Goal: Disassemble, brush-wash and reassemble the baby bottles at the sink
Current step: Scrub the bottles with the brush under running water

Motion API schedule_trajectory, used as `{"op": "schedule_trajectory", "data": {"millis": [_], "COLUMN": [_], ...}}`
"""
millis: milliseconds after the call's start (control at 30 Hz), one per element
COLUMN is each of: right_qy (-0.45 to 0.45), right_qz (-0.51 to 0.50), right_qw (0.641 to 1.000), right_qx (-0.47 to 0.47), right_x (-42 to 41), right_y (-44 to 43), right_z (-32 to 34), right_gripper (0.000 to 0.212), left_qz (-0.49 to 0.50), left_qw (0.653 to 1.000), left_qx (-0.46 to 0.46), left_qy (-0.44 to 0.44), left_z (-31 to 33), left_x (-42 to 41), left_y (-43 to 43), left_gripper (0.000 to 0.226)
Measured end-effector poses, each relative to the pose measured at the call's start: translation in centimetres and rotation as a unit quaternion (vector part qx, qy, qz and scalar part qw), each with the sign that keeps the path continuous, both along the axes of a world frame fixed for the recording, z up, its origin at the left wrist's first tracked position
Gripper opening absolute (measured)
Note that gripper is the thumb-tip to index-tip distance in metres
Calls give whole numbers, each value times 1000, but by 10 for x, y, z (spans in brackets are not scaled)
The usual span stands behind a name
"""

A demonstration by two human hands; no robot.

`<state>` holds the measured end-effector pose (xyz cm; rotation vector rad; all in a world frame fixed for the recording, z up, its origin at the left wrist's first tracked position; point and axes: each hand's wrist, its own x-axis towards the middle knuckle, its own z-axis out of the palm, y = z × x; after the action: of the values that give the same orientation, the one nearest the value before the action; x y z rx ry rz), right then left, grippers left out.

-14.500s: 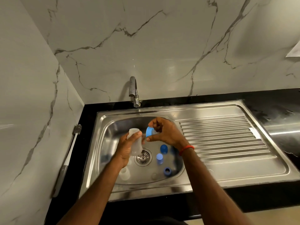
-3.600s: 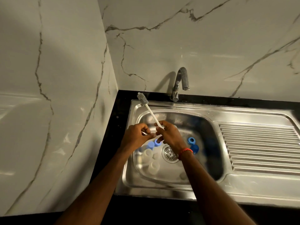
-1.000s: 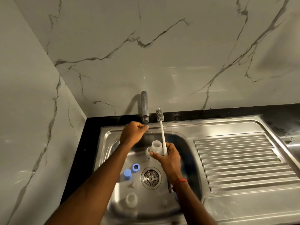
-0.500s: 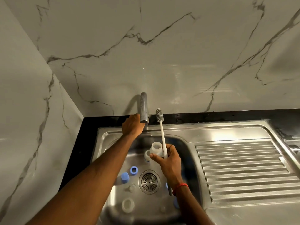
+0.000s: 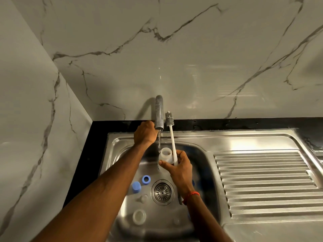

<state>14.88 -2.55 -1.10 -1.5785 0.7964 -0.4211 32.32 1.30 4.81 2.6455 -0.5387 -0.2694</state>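
Gripping the translucent bottle body (image 5: 165, 156) in the right hand (image 5: 180, 169), thumb lying across its lower front and fingers curling round the far side, and clamping the white brush (image 5: 172, 140) against the bottle's right wall in the same grasp, bristle head pointing up beside the tap (image 5: 159, 112). Holding the bottle upright over the back of the sink (image 5: 227, 140), open mouth up, just under the spout, with a thin water stream (image 5: 159, 144) falling at the mouth's left rim. Reaching the left hand (image 5: 145, 135) to the tap's left side, touching it just above and left of the bottle, with the fingers hidden behind the hand, so not being able to tell whether gripping a lever or only pressing on it. Judging the bottle as light, stiff-walled plastic, unlikely to crack but turning slippery when wet and gaining weight while filling; taking hold round the straight body below the neck looking safest, keeping the mouth free for the brush. Judging the brush as light and slim-handled, awkward to steady while sharing one grasp. Leaving the other parts loose on the sink floor, below both hands: a blue ring (image 5: 146, 179), a blue cap (image 5: 136, 187), a clear teat (image 5: 143, 198) and a second clear bottle body (image 5: 139, 216), all near the drain (image 5: 162, 192).
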Motion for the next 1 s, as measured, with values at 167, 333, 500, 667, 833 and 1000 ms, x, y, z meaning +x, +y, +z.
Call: {"op": "schedule_trajectory", "data": {"millis": [167, 333, 500, 667, 833, 1000], "right_qy": [-2, 1, 5, 7, 14, 16], "right_qz": [1, -2, -3, -3, -2, 0], "right_qw": [1000, 1000, 1000, 1000, 1000, 1000], "right_qx": [-8, -10, -6, -8, -13, -16], "right_x": [3, 5, 7, 7, 7, 7], "right_y": [-3, -4, -5, -6, -6, -6], "right_z": [0, -2, -3, -5, -8, -9], "right_gripper": [51, 51, 52, 53, 54, 53], "left_qz": [5, -3, 2, 12, 9, -1], "left_qw": [1000, 1000, 999, 998, 998, 998], "left_qx": [-17, -17, -30, -53, -63, -56], "left_qy": [11, 9, 15, 28, 30, 22], "left_z": [-3, -5, -7, -10, -10, -11], "left_x": [2, 4, 5, 6, 7, 9], "left_y": [0, 1, 2, 2, 4, 5], "left_gripper": [31, 25, 25, 32, 35, 36]}}
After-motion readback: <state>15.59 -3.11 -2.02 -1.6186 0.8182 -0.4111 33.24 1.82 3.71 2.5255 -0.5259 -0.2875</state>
